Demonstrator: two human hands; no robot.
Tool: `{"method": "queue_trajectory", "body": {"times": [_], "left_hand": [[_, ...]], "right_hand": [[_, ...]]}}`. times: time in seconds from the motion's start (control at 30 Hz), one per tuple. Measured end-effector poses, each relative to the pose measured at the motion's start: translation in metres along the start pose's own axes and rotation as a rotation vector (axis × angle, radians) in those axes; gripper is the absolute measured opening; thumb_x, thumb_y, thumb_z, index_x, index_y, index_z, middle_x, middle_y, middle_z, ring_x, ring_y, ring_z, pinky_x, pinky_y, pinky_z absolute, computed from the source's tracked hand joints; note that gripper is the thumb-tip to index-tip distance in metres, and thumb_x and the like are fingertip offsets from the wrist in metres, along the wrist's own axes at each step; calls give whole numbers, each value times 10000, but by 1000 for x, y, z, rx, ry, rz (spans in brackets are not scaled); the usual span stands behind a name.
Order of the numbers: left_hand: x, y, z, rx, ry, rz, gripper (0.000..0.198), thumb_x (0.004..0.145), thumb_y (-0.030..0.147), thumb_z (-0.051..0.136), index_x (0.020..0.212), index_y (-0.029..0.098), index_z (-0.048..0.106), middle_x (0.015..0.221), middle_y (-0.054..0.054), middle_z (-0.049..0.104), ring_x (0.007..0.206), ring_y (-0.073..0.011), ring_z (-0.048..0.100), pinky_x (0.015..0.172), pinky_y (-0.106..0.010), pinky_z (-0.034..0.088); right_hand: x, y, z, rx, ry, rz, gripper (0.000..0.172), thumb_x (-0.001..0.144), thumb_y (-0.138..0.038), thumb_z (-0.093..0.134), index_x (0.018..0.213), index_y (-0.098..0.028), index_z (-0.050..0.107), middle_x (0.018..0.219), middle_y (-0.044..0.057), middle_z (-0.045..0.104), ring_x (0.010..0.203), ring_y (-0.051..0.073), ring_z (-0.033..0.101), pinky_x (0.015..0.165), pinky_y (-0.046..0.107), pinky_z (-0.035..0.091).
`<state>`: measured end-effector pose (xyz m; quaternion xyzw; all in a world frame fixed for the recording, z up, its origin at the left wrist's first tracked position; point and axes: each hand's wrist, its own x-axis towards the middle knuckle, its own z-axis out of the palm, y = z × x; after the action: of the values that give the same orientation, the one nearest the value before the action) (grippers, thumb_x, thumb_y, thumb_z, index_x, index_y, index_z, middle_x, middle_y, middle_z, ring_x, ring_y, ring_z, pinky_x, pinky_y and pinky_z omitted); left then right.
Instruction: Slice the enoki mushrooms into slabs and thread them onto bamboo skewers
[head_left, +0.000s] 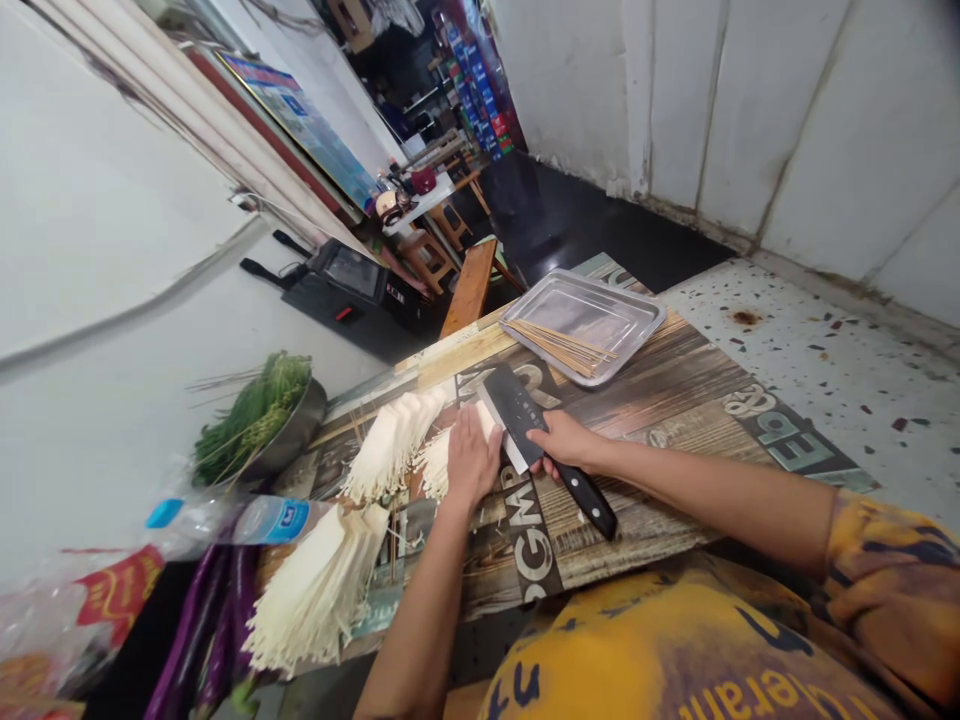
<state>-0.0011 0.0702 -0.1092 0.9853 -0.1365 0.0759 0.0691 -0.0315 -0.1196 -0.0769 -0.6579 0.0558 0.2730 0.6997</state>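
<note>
My right hand (pixel 561 442) is wrapped around a kitchen cleaver (pixel 517 410) where the blade meets its black riveted handle. The dark blade lies tilted over the table, its bright edge toward my left hand. My left hand (pixel 474 458) lies flat, fingers stretched out, on a bunch of enoki mushrooms (pixel 435 465) beside the blade; the hand hides part of the bunch. To its left rest more white enoki mushrooms in fanned rows, one stack (pixel 394 445) farther back and another stack (pixel 319 590) nearer to me.
A metal tray (pixel 637 318) with bamboo skewers (pixel 562 345) stands at the table's (pixel 645 500) far side. At left are a bowl (pixel 300 425) of leafy greens (pixel 255 405), a plastic water bottle (pixel 262 520), purple eggplants (pixel 199 620) and plastic bags (pixel 112 595). A wooden bench (pixel 471 285) stands beyond.
</note>
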Motion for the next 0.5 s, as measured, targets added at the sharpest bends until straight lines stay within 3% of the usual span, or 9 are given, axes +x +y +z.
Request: {"method": "queue_trajectory", "body": {"times": [0.17,0.33,0.5], "left_hand": [[1,0,2,-13,-3,-21,696,944,513,182,1426,17,264,1482,-230,304,1406,-290,224,1132,-478,233],[-2,1,1,-29,5,8,711,938,530,176,1437,27,239,1501,-213,273,1416,-277,192,1146,-452,201],[-2,1,0,-61,-10,-44,729,935,533,158,1426,1,242,1491,-237,278,1412,-283,208,1143,-447,205]], "right_hand": [[3,-6,6,-30,0,-2,210,919,-160,400,724,-167,476,459,3,581,318,81,458,348,172,414],[-10,4,13,-53,-8,30,116,922,-164,408,825,-176,470,462,-16,588,301,94,448,315,174,375],[13,-9,29,-75,-12,21,211,923,-188,425,726,-162,497,446,-1,571,313,87,457,331,167,382]]}}
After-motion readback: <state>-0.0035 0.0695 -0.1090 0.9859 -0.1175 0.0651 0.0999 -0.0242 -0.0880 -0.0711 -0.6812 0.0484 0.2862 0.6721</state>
